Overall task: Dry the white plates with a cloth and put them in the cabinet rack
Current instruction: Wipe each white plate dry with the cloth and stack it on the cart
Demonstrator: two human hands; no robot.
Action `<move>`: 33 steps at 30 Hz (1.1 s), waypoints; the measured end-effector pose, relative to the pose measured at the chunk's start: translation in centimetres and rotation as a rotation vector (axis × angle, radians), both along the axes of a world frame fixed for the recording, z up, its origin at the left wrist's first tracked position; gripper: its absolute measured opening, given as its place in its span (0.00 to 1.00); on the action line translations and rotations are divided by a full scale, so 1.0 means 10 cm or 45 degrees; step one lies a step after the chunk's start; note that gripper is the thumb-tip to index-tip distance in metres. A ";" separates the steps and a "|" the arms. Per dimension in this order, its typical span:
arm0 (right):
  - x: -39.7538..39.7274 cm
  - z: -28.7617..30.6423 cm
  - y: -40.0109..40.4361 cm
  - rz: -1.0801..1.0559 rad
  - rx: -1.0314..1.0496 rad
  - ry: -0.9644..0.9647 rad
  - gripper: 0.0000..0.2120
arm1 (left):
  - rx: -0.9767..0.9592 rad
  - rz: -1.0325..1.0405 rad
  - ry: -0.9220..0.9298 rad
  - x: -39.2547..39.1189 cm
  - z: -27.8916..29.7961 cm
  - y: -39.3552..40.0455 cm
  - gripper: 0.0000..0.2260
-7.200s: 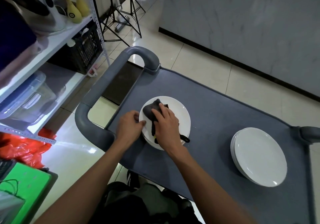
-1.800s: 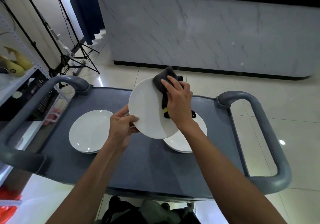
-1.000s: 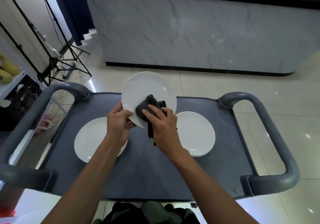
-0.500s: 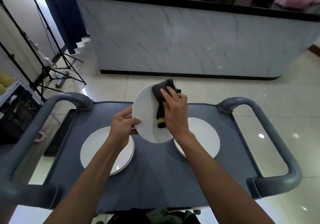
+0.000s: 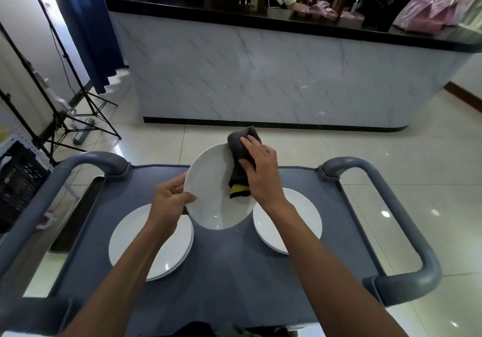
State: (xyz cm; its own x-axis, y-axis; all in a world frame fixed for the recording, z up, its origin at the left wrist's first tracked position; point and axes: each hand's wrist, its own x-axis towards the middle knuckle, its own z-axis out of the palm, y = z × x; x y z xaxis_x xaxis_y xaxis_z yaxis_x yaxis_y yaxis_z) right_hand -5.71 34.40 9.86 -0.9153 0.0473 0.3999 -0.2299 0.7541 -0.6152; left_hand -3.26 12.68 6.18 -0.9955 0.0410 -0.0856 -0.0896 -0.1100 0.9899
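In the head view, a grey cart (image 5: 234,279) fills the near part of the scene, with a thick handle on its left side and another on its right side. The left hand (image 5: 169,201) holds a white plate (image 5: 211,193) in the air over the middle of the cart. The thumb lies on the plate's face at the left rim and the other fingers are curled behind it, so the rim is pinched between them. The plate is tilted, its face turned to the person.

The right hand (image 5: 260,175) presses a dark grey cloth (image 5: 241,151) against the right part of the plate. The fingers are close together and bent over the cloth, holding it to the plate's face and far rim. A yellow edge of the cloth shows below the hand.

On the cart, at the left, is a stack of plates (image 5: 146,242); how many I cannot tell. At the right lies another plate (image 5: 297,222), partly hidden by the right forearm.

Far from the cart stands a counter (image 5: 260,76) with a marble front and a black top. At the far left are a tripod (image 5: 60,112) and a blue curtain (image 5: 86,23).
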 end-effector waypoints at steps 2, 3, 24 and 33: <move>0.01 0.03 0.04 0.028 -0.007 -0.010 0.25 | -0.013 -0.010 0.058 0.02 0.01 0.01 0.27; 0.01 0.04 0.06 0.027 -0.008 -0.014 0.26 | -0.025 -0.021 0.088 0.03 0.03 0.02 0.28; 0.18 0.01 0.53 0.033 -0.194 0.176 0.22 | -0.380 0.033 0.456 0.21 0.16 0.43 0.35; 0.35 -0.15 0.63 -0.010 -0.237 0.352 0.14 | -0.405 0.106 0.462 0.36 0.08 0.63 0.35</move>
